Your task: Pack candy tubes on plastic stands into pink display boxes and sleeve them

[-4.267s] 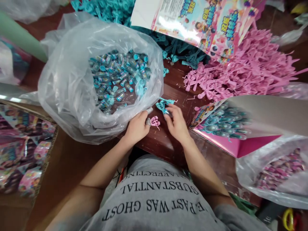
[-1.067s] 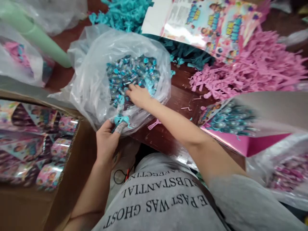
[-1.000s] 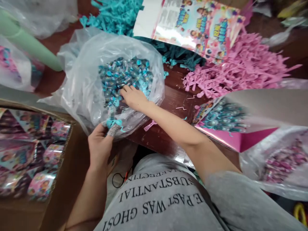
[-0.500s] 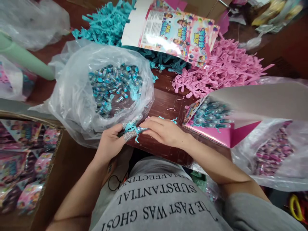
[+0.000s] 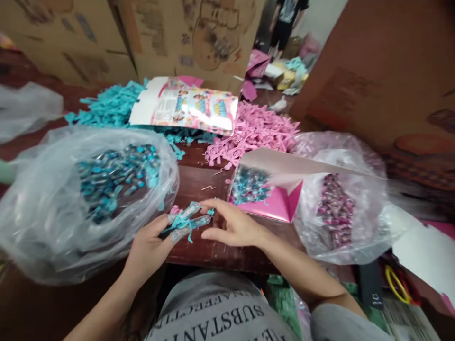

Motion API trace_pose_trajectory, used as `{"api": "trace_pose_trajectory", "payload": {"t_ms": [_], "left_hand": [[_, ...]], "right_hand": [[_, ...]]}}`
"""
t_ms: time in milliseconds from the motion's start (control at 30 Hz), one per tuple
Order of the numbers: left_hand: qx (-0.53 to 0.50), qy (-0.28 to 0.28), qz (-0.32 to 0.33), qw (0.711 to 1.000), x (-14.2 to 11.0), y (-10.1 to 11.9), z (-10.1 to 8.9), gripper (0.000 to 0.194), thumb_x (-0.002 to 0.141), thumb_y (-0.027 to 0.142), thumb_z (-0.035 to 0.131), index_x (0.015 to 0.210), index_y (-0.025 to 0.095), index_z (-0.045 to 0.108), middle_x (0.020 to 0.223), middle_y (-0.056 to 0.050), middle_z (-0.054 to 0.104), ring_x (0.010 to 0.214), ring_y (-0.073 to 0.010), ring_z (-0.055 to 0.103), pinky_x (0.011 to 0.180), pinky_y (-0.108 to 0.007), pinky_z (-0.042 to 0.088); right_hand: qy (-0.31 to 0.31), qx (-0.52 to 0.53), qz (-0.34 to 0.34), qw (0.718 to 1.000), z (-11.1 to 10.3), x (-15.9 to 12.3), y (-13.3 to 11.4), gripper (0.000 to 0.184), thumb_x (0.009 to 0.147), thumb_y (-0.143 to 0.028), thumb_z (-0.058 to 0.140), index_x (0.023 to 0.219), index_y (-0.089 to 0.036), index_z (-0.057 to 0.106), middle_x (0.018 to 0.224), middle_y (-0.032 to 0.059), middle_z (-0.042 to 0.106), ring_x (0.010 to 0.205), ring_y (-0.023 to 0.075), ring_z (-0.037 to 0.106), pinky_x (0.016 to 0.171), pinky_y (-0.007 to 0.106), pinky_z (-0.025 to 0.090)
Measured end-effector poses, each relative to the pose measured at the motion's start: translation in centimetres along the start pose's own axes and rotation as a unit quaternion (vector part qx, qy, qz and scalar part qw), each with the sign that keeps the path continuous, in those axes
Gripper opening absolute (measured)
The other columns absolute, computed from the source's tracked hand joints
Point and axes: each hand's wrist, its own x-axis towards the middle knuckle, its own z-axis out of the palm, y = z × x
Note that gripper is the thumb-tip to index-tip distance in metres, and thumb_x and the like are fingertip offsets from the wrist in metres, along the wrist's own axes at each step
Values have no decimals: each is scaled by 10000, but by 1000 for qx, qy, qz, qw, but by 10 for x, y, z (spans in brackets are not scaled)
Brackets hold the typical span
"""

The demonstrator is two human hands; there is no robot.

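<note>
My left hand point(image 5: 151, 239) pinches a couple of small clear tubes point(image 5: 195, 221) with light-blue plastic parts between thumb and forefinger. Silvery wrapping covers the tips of those two fingers. Just to the right is my right hand point(image 5: 234, 225), its thumb and fingers apart and nothing visible between them. Its fingertips come close to the tubes' clear ends; whether they touch I cannot tell. Left of my hands, a clear plastic bag point(image 5: 42, 189) holds many blue-capped tubes point(image 5: 121, 170). On the right, an open pink-lined box point(image 5: 275, 203) contains similar blue tubes point(image 5: 250, 184).
Behind lie a heap of light-blue plastic pieces point(image 5: 110, 104) and a heap of pink ones point(image 5: 261, 128), with printed card sheets point(image 5: 195, 106) across them. Another clear bag point(image 5: 369, 203) holds pink tubes. Large cardboard boxes point(image 5: 177, 38) stand at the back; a person point(image 5: 286, 19) is beyond.
The view has tilted up, bringing the back boxes into sight. My right hand's fingers, earlier closed at the blue pieces, have come apart. The tubes in my left hand now point right.
</note>
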Motion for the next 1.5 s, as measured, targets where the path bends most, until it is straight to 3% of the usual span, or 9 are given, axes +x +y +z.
{"api": "trace_pose_trajectory", "payload": {"t_ms": [100,233,433,567,767,1000,1167,1300,1500], "left_hand": [[-8,-19,31,999,15,4,20,164,934,367,756,1058,286,829,987,-4,829,845,-223,768,826,-330,614],[-36,-83,11,996,24,21,51,162,934,354,751,1040,257,827,939,-9,816,809,-200,746,770,-303,610],[-113,-162,-62,978,31,42,94,234,912,410,783,1042,217,810,964,-37,811,856,-199,743,823,-324,624],[-117,-222,-11,968,39,56,111,338,952,414,750,1244,244,764,1149,-68,804,1008,-209,750,950,-365,609],[46,-210,100,971,40,61,120,221,1018,405,660,1072,232,785,908,-23,742,831,-169,681,741,-276,542],[6,-266,53,963,38,68,139,225,985,342,687,1170,215,673,1023,-39,795,884,-199,753,787,-318,596],[94,-138,185,968,76,60,137,383,1016,469,643,1302,215,671,1426,-118,688,1380,-297,606,1165,-479,466],[145,-121,203,961,108,38,139,282,1062,410,526,1192,252,720,1502,-71,656,1532,-320,468,1272,-563,300],[140,-149,195,959,109,24,149,224,1044,326,508,1021,291,728,1504,-22,659,1544,-297,466,1303,-632,213]], "right_hand": [[51,-40,-1,998,-13,-22,2,335,1029,-489,624,1170,-192,689,992,48,769,798,146,688,721,292,537],[82,2,92,992,-27,-58,2,431,1063,-530,538,847,-193,699,688,-21,691,598,110,614,596,250,466],[208,1,92,974,-62,-118,15,430,1044,-471,604,1416,-258,594,1230,74,760,685,112,664,628,285,574],[186,-110,27,976,-75,-131,21,445,1028,-392,668,1457,-303,589,1343,68,732,838,143,725,777,337,622],[177,-152,77,969,-76,-135,18,304,1057,-493,600,1059,-223,739,904,12,781,717,137,691,683,290,541],[172,-11,113,978,-73,-152,32,559,905,-620,758,1301,-245,634,1160,55,763,946,197,737,841,363,609],[227,-62,148,961,-94,-152,27,301,992,-506,691,1168,-264,706,1059,26,775,846,175,730,796,341,602],[160,-254,146,943,-114,-134,30,269,1039,-417,621,1199,-239,744,1151,63,788,1001,233,741,887,393,573],[23,-392,190,900,-121,-104,29,232,1019,-392,638,1175,-257,744,1119,67,800,913,261,730,706,362,484]]}}
